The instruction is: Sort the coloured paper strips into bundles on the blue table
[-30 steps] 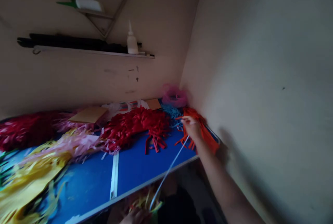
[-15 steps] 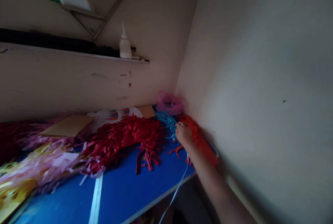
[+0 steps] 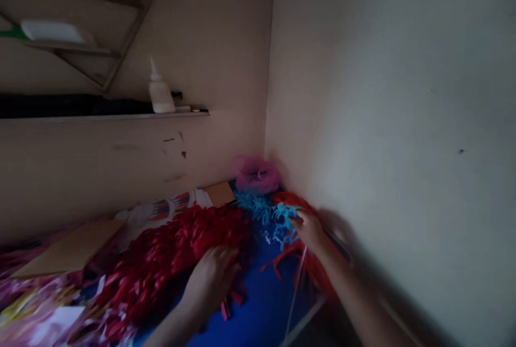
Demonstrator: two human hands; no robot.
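Observation:
My right hand (image 3: 310,228) pinches a clump of blue fringed strips (image 3: 285,219) above the right side of the blue table (image 3: 258,304). More blue fringe (image 3: 253,203) lies just behind it. Under and beside that hand spreads orange-red fringe (image 3: 316,269). A thin white string (image 3: 297,296) hangs down from near my right wrist. My left hand (image 3: 215,267) rests over the front of a big heap of dark red fringe (image 3: 173,245). Its fingers are blurred and partly turned away, so their grip is unclear.
A pink gauzy bundle (image 3: 258,176) sits in the corner. Brown card (image 3: 220,194), a larger brown sheet (image 3: 68,250) and pink and yellow fringe (image 3: 44,298) lie leftward. A white squeeze bottle (image 3: 161,94) stands on the wall shelf (image 3: 100,116). A wall rises close at right.
My left hand has come into view over the red fringe. My right hand has shifted right, drawing blue strips away from the pile. The view has turned rightward and up.

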